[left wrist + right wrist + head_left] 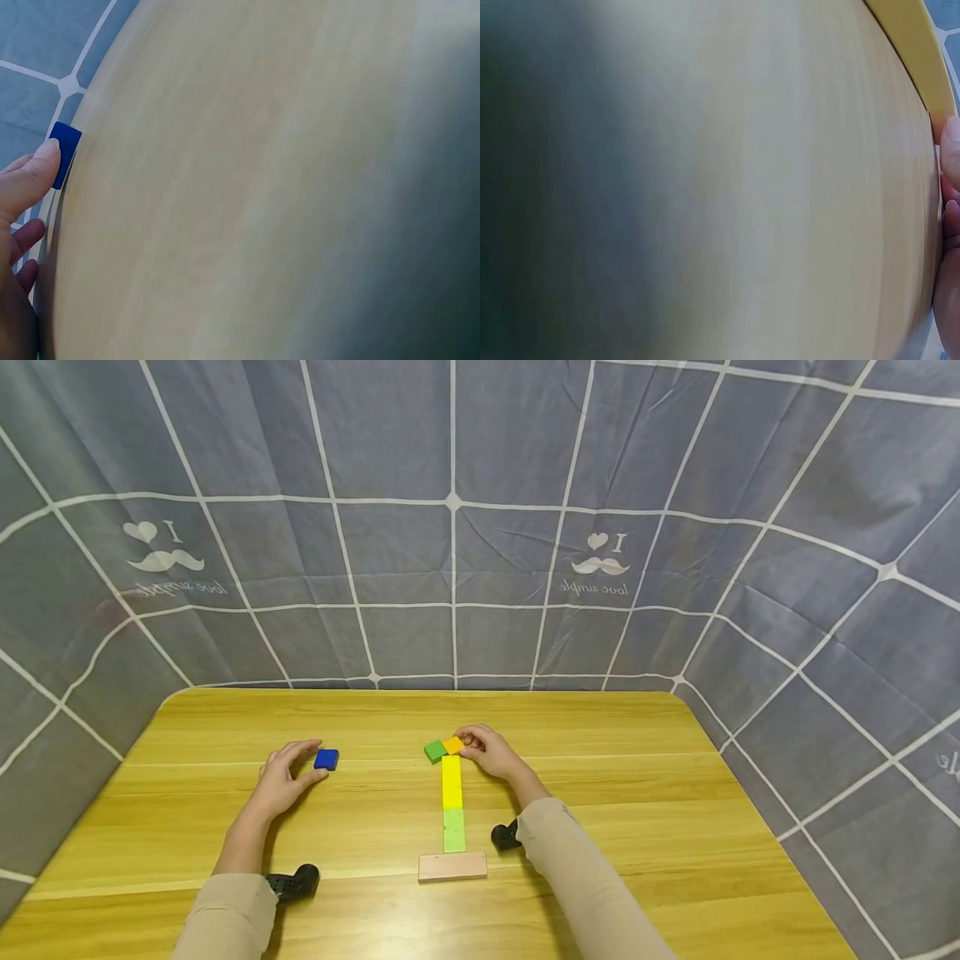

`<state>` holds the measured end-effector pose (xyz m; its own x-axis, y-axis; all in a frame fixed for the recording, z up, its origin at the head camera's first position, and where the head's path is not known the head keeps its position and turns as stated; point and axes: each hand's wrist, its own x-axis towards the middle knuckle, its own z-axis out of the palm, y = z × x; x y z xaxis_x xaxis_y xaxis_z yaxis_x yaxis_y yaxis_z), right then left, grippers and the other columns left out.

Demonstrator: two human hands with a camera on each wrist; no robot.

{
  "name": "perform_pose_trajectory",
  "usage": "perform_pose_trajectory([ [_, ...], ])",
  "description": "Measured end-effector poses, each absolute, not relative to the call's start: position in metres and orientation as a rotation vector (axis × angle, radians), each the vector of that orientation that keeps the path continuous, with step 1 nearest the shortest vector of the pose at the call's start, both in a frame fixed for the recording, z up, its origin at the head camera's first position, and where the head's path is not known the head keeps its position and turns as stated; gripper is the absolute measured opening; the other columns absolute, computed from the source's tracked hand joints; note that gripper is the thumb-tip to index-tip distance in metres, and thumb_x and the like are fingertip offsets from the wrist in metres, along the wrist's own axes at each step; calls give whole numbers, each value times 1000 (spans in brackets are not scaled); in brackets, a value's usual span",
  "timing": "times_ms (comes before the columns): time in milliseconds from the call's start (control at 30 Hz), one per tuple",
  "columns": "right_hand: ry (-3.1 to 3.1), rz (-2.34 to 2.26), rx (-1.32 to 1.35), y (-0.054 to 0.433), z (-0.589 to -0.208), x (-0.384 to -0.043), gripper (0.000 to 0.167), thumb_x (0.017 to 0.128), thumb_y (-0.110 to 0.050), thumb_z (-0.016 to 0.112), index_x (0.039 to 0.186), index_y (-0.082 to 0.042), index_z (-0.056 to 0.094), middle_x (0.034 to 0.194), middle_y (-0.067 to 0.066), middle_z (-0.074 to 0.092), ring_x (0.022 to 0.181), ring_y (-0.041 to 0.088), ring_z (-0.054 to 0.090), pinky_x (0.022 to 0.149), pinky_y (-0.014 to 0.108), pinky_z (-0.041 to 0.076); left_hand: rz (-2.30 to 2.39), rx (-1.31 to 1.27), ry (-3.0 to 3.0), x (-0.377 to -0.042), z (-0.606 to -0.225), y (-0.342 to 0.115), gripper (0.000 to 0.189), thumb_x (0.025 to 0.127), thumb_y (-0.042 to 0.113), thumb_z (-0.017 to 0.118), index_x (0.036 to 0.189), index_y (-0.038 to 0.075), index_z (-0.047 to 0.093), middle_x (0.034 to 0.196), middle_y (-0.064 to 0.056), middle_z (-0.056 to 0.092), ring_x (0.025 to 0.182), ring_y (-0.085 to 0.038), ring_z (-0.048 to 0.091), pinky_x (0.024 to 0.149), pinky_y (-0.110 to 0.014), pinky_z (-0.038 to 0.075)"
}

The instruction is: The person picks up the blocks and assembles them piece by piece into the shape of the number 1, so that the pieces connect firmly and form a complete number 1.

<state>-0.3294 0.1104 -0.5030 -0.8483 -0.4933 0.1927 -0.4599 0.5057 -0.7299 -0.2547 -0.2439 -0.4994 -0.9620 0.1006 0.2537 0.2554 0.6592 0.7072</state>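
Observation:
On the left, my left hand [281,781] holds a blue square block [326,759] between thumb and index finger, on the table; in the left wrist view the thumb overlaps the blue block [66,154]. My right hand [487,752] pinches a small orange block [453,745] at the top of a row. A green block [435,751] lies tilted against the orange one's left side. Below them run a long yellow block [452,782], a light green block [453,831] and a wide pinkish wooden block [452,867] set crosswise. The right wrist view shows a yellowish block edge by the thumb.
The wood-grain table [637,827] has a rounded back edge. A grey curtain [405,552] with white grid lines hangs behind it and along both sides. A black wrist-worn device [295,883] sits at the left wrist, with another [506,836] at the right.

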Motion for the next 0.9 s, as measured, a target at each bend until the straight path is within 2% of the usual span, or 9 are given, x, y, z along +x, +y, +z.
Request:
perform_pose_trajectory([
  [433, 2688, -1293, -846, 110, -505, -330, 26, 87, -4, 58, 113, -1, 58, 88, 9, 51, 76, 14, 44, 69, 21, 40, -1111, -291, -2740, -254, -498, -245, 42, 87, 12, 61, 124, -3, 48, 122, -28, 48, 107, -43, 36, 87, -56, 21],
  [900, 2685, -1310, -859, 110, -505, -330, 26, 87, -3, 58, 112, 0, 58, 88, 10, 51, 77, 15, 44, 69, 21, 39, -1120, -252, -2683, -255, -503, -243, 34, 85, 10, 63, 114, -5, 52, 110, -27, 54, 106, -44, 37, 87, -56, 21],
])
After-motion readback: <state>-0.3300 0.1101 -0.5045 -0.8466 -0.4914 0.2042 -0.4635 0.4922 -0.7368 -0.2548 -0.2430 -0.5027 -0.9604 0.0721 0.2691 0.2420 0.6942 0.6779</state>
